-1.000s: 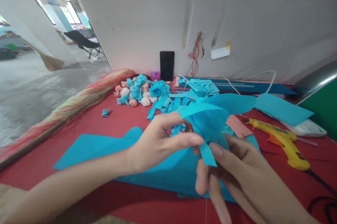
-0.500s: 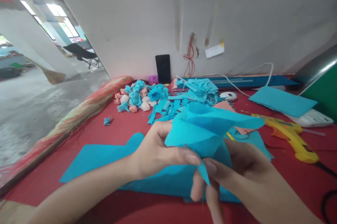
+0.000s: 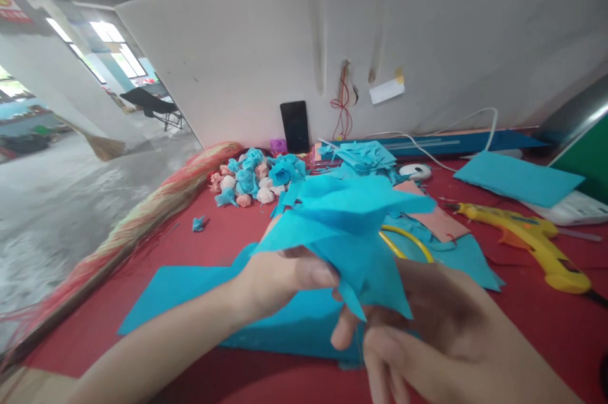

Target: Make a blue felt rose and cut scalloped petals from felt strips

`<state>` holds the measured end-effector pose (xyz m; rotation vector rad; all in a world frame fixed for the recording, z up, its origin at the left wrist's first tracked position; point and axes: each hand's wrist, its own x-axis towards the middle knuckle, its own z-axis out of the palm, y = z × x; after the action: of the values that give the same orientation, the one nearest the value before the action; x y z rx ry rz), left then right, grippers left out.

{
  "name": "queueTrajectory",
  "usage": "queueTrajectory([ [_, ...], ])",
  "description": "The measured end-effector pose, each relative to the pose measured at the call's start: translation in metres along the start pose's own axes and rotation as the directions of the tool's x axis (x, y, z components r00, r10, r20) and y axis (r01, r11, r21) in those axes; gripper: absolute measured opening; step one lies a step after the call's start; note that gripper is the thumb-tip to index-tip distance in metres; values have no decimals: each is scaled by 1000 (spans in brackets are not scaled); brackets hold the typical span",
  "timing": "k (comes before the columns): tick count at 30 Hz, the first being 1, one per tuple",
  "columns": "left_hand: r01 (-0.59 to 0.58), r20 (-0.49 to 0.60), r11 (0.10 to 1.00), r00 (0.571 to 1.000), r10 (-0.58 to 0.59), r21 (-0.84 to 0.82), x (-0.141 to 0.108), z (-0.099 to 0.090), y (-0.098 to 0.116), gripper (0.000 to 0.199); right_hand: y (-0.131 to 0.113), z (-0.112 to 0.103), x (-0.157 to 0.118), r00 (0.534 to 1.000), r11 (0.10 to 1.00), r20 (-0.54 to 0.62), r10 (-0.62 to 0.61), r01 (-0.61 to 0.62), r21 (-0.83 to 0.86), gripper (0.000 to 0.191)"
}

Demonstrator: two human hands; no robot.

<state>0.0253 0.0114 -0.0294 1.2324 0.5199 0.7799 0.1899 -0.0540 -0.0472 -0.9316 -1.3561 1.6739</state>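
A blue paper flower (image 3: 351, 227), made of loose, flared crepe petals, is held up over the table, slightly blurred. My left hand (image 3: 285, 277) is closed on its lower left side, the thumb lying against a petal. Just below and to the right is my right hand (image 3: 427, 328), its thumb pressed against curled fingers; what is between them, if anything, is hidden. A pointed petal tip hangs between the two hands. Beneath them a flat blue sheet (image 3: 185, 290) lies on the red tabletop (image 3: 156, 246).
Finished paper flowers (image 3: 251, 176) sit in a pile behind. Blue scraps (image 3: 361, 157) lie beside them. At right are a yellow glue gun (image 3: 527, 239), yellow scissors handles (image 3: 413, 239), pink paper (image 3: 441, 220) and a blue stack (image 3: 520, 177). A phone (image 3: 295, 126) leans on the board.
The flower has tilted and shifted left with my left hand. My right thumb has come off the petal tip and moved down. The view has shifted slightly, uncovering the yellow scissors handles.
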Motion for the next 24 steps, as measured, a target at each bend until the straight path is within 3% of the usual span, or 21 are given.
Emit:
queueTrajectory([
  [3, -43, -74, 996, 997, 37, -75, 2, 4, 2, 37, -1, -3, 5, 994, 994, 2, -107, 107, -40, 21],
  [5, -76, -201, 991, 978, 53, -108, 4, 8, 3, 35, -4, -6, 10, 984, 982, -4, -178, 177, -70, 21],
  [7, -130, -354, 986, 932, 84, -109, 5, 9, 2, 36, -9, -10, 16, 967, 965, -99, -233, 218, -143, 26],
  [9, -171, -483, 982, 868, 116, -73, 6, 9, 1, 40, -15, -15, 21, 914, 936, -275, -300, 226, -269, 31],
  [11, -170, -547, 985, 826, 133, -17, 6, 6, 1, 40, -22, -20, 22, 812, 887, -433, -391, 207, -413, 32],
  [14, -152, -549, 986, 820, 163, 67, 8, 3, 1, 40, -33, -32, 18, 657, 789, -546, -520, 125, -601, 27],
  [18, -137, -505, 987, 848, 161, 86, 12, 1, -1, 42, -39, -59, 4, 513, 681, -613, -601, -74, -729, 15],
  [21, -146, -487, 988, 861, 149, 46, 13, 0, -5, 43, -34, -86, -8, 397, 617, -663, -635, -256, -744, 21],
  [22, -145, -481, 989, 865, 140, 28, 13, -1, -8, 43, -32, -96, -12, 410, 586, -670, -619, -329, -741, 23],
  [24, -129, -460, 992, 881, 110, -9, 13, -3, -13, 40, -26, -115, -19, 490, 521, -712, -503, -486, -702, 20],
])
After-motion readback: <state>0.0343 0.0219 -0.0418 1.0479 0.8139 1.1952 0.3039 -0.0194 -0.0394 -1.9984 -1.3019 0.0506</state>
